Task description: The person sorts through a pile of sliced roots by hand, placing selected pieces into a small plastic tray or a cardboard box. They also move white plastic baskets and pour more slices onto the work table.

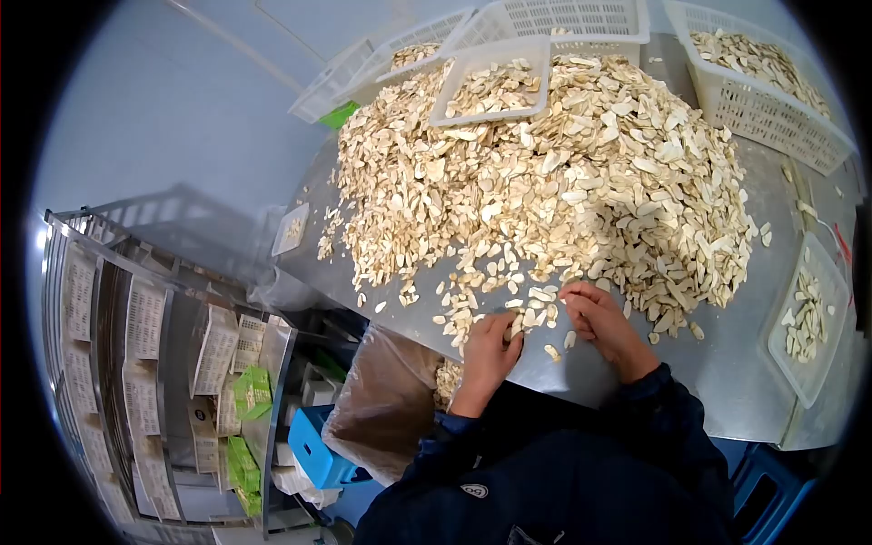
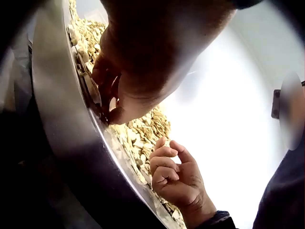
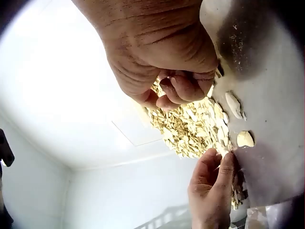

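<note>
Large heap of flat, cream-coloured slices (image 1: 518, 200) on grey metal table (image 1: 727, 372); loose ones scattered near the front edge. Left hand (image 1: 490, 352) there, thumb and fingers pinching a slice (image 2: 113, 104). Right hand (image 1: 599, 320) beside it, fingers curled; can't tell if holding anything. Translucent rectangular plastic tray (image 1: 490, 118) sits on the heap, covering part. White perforated plastic basket (image 1: 772, 123) behind right; shallow translucent plastic tray (image 1: 825, 363) at right edge.
</note>
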The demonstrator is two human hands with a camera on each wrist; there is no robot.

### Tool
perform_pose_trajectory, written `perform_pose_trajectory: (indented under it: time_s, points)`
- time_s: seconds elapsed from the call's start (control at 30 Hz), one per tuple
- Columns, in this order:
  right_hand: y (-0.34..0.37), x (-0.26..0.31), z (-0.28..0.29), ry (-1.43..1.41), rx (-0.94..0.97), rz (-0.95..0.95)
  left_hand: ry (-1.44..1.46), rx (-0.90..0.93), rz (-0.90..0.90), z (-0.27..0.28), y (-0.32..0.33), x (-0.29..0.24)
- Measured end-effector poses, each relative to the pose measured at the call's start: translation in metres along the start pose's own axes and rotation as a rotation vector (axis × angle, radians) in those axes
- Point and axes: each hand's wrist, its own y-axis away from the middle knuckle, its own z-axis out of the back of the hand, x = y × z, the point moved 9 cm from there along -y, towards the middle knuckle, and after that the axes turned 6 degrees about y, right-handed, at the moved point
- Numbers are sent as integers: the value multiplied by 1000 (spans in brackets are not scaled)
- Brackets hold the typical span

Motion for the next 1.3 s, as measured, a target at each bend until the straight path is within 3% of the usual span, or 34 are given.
perform_pose_trajectory:
  time_s: [0.17,0.3,0.37,0.5,0.77,0.97,1.07,1.17,1.3]
  points:
    - [-1,-2,0,77,-2,11,115,-45,73,-3,2,10]
    - [-1,-1,-3,376,-47,73,206,-93,141,1,1,3]
    - [-4,-4,-5,506,-57,106,211,-86,36,3,-3,-15]
    - [-1,-7,-13,416,1,128,241,-106,-166,-1,-5,-37]
    - [-4,-11,-12,411,47,236,581,-66,38,-16,-6,-14]
    - [-7,-18,-13,371,73,221,723,0,124,-24,0,2]
    - [-4,-15,-11,376,43,117,732,-3,138,-25,0,6]
    - [1,-12,-7,124,11,-42,763,-36,135,-25,-1,7]
    - [-3,-15,0,-229,8,-81,716,-46,135,-21,-1,7]
